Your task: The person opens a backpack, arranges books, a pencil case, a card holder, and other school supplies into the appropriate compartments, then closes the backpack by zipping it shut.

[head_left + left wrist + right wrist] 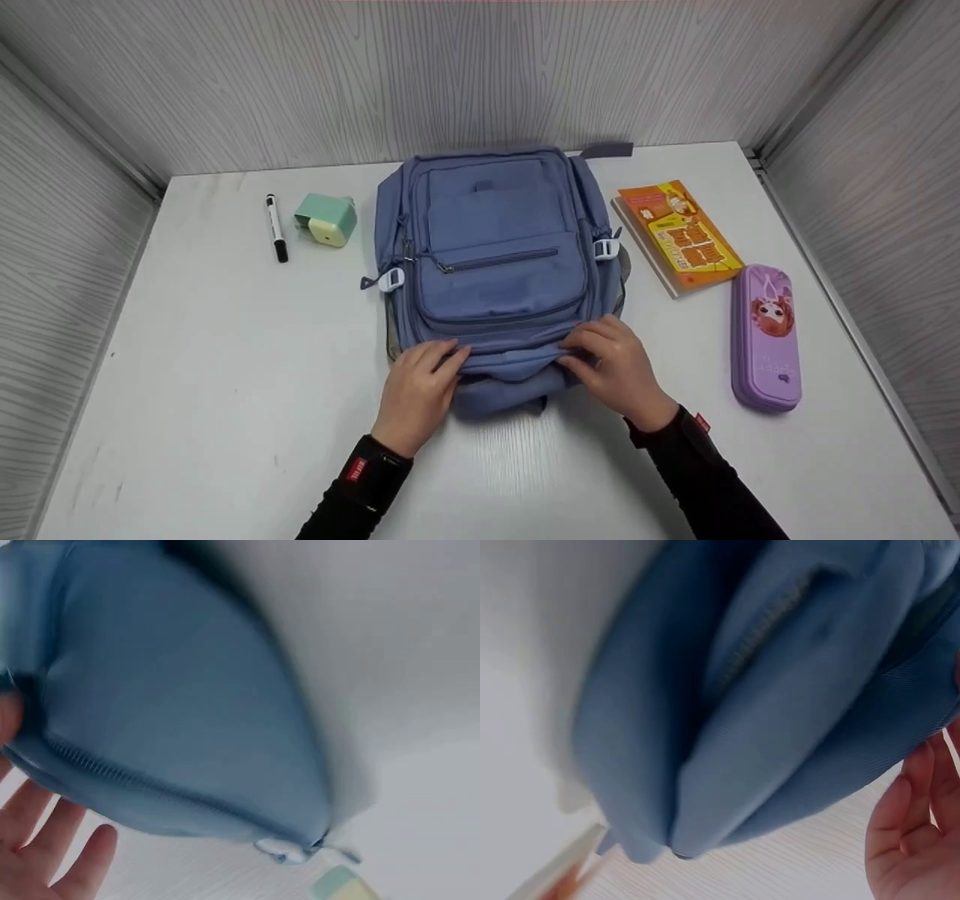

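A blue backpack (pixel 495 277) lies on the white table, its zipped front pocket facing up and its top away from me. My left hand (pixel 420 390) pinches the near edge of the fabric on the left. On the right, my right hand (pixel 619 367) pinches the same edge between thumb and fingers. A loose fold of the bag sags between them. The left wrist view shows the thumb on the backpack (pixel 187 690) and fingers spread below. Folds and a zip line of the backpack (pixel 780 705) fill the right wrist view. The bag's inside is hidden.
A black-and-white marker (pixel 276 229) and a small green-and-yellow boxy object (pixel 327 219) lie left of the bag. To its right are an orange-and-yellow book (pixel 686 236) and a purple pencil case (pixel 769 341). Grey wood-grain panels (pixel 450 82) stand at the back and sides.
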`<move>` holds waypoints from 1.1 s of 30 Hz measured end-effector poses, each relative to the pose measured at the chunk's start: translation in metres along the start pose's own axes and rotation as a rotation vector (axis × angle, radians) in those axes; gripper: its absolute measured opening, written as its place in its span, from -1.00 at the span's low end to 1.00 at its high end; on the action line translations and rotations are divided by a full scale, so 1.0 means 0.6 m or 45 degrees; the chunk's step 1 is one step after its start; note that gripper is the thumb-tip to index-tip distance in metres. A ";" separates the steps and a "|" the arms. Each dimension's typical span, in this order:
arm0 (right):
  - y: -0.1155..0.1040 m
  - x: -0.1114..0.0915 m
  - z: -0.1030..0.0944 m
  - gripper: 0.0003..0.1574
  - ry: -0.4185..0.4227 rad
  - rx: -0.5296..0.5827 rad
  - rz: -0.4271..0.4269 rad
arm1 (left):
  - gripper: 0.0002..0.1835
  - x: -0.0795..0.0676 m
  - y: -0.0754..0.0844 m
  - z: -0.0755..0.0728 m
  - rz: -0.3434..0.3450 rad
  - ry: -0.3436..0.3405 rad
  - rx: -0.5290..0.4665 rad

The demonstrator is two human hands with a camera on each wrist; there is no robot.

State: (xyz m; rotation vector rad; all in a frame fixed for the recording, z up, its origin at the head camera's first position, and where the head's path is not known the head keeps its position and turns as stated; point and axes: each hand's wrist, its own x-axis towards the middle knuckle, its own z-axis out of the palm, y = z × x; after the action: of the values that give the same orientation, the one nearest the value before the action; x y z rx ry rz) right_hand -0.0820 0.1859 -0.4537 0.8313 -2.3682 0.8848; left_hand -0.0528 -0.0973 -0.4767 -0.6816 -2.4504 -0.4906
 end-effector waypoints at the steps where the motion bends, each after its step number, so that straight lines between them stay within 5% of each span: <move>1: 0.002 -0.006 0.001 -0.74 -0.013 0.010 0.001 | -0.61 -0.004 0.001 0.004 -0.007 0.022 -0.003; 7: 0.028 -0.024 -0.010 -0.73 0.016 0.153 0.122 | -0.67 -0.016 0.006 0.021 -0.071 0.099 -0.029; 15: 0.110 0.008 -0.049 -0.75 0.100 0.007 0.634 | -0.65 -0.021 0.005 0.031 -0.104 0.147 -0.078; 21: 0.193 0.044 -0.065 -0.49 -0.032 -0.103 0.983 | -0.65 -0.021 0.005 0.033 -0.115 0.146 -0.087; 33: 0.341 0.066 -0.119 -0.22 -0.300 -0.311 1.377 | -0.66 -0.019 0.008 0.032 -0.128 0.125 -0.090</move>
State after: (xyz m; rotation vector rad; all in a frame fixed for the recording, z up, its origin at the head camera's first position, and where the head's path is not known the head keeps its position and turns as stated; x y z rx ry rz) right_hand -0.2333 0.3451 -0.4659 -0.5699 -3.0305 0.8323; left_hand -0.0498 -0.0887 -0.4975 -0.5510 -2.3929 -0.6369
